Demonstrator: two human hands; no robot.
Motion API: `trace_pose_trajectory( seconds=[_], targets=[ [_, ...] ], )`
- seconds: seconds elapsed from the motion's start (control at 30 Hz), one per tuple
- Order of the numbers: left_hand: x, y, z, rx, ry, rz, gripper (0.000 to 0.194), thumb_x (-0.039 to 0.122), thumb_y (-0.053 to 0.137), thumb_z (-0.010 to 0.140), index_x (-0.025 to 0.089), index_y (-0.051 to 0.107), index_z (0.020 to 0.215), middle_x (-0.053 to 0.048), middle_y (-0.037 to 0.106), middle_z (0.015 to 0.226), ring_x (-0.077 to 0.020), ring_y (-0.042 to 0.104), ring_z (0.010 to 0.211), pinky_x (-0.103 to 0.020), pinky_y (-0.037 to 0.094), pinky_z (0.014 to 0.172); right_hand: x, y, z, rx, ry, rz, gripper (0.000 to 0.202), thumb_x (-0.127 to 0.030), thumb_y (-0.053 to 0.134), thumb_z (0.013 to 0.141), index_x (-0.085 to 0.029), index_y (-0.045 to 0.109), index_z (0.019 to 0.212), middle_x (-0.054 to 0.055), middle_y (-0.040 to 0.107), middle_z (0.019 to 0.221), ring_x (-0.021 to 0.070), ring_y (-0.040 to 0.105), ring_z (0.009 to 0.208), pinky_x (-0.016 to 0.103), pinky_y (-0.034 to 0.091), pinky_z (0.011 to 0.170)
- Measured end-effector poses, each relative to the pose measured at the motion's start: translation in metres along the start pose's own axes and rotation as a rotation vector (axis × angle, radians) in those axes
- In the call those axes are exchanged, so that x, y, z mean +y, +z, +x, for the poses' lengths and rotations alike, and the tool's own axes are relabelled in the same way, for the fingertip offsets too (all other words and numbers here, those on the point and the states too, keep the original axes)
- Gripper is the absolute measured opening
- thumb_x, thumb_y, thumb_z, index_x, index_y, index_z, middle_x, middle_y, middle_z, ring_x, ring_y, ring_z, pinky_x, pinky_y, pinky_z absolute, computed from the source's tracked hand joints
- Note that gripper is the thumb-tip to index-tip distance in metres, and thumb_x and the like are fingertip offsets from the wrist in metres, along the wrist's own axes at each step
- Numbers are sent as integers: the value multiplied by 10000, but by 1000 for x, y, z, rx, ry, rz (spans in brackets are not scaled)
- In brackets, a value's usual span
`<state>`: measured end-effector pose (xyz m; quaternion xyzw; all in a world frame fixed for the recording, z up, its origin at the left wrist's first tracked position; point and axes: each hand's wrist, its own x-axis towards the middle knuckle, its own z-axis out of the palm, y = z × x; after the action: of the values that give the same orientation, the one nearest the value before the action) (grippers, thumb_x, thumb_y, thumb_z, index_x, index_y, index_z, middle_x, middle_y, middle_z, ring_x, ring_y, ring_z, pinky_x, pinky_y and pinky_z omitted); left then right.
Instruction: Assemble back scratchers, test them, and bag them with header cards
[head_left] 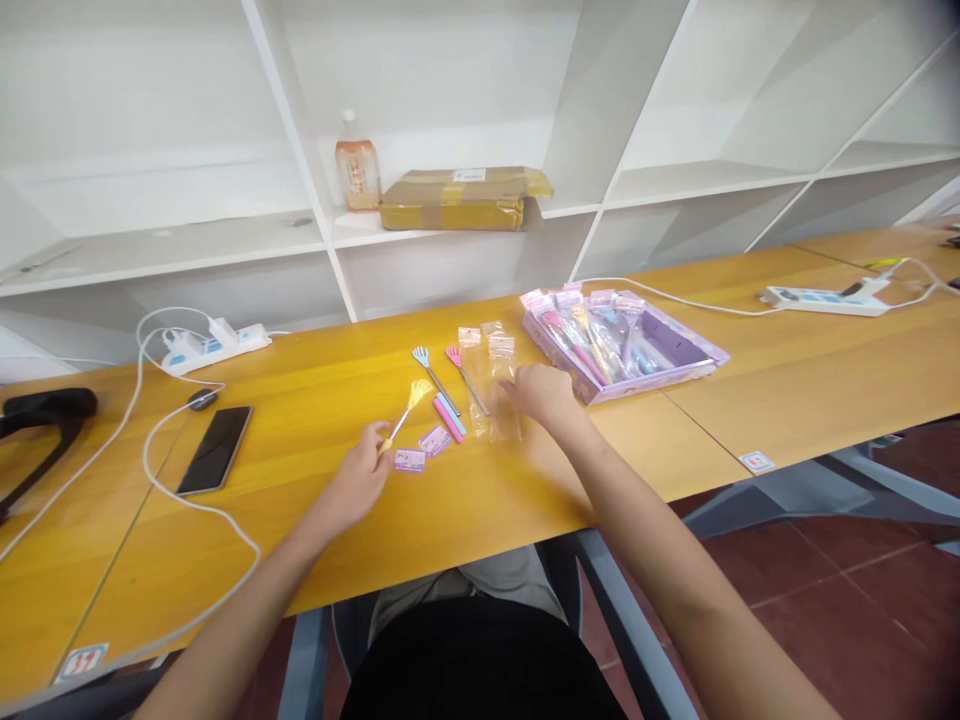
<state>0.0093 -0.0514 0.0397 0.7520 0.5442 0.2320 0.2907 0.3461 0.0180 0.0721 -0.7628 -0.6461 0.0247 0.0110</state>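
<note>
White-panelled shelving (pixel 465 70) is standing along the far side, its flat boards forming square bays, and a smooth, wood-grained orange table (pixel 465 515) is running across in front of it. The right forearm is slanting in from the near right, ending in a right hand (pixel 546 395) that is hanging palm down, knuckles raised and fingers curling at the right edge of some clear bags; whether they are pinching the film I cannot tell. The left forearm is angling in from the near left, and the left hand (pixel 365 475) is holding a yellow hand-shaped scratcher by its handle, thumb and fingers closing around it, the head pointing far and slightly right. A shallow purple tray (pixel 652 383) is sitting to the right, beyond the right hand, with shiny plastic-wrapped pieces filling much of it. A black, glassy phone (pixel 216 450) is lying to the left. The thin, crinkled clear bags (pixel 506 400) are lying flat between the hands. The yellow scratcher (pixel 418 392) is spreading its fingered head above the table at centre, while a blue scratcher (pixel 440 385) and a pink scratcher (pixel 470 382) are lying just beyond it, their slim metallic rods slanting nearer and right. Pink and blue cylindrical sleeves (pixel 448 417) are lying side by side, and two small printed purple cards (pixel 409 460) are resting nearer, by the left hand.
</note>
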Motion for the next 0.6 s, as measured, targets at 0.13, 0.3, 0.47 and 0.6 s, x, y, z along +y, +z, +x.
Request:
trace_pose_trajectory(
  seconds=[0.13, 0.3, 0.47, 0.6],
  targets=[
    [-10, 11, 33, -8, -51, -310, 296, 352, 403, 1072, 257, 305, 1334, -18, 636, 1068, -90, 570, 561, -260, 473, 552, -9, 4, 31, -6, 13, 22, 575, -557, 494, 1090, -48, 735, 1208, 289, 755, 1178, 363, 742, 1127, 424, 534, 924],
    [-22, 31, 47, 101, -42, -524, 309, 434, 543, 1031, 277, 377, 1240, 23, 625, 1029, -41, 436, 468, -219, 390, 480, -24, 29, 35, -10, -21, 143, 619, -686, 598, 996, -108, 714, 1185, 235, 760, 1181, 325, 748, 1094, 359, 525, 898],
    [-32, 42, 39, 142, -37, -532, 243, 427, 518, 1055, 262, 510, 1233, 0, 628, 1033, -72, 442, 536, -237, 393, 513, -27, 48, 32, -32, -9, 252, 437, -582, 653, 1005, -163, 709, 1118, 178, 769, 1173, 271, 744, 1044, 319, 499, 840],
    [-31, 43, 33, 150, -39, -513, 227, 409, 531, 1054, 256, 562, 1219, 1, 648, 991, -86, 463, 559, -235, 418, 546, -25, 49, 29, -12, -33, 245, 306, -464, 594, 1064, -183, 708, 1106, 154, 768, 1160, 265, 739, 1029, 325, 494, 825]
  ],
)
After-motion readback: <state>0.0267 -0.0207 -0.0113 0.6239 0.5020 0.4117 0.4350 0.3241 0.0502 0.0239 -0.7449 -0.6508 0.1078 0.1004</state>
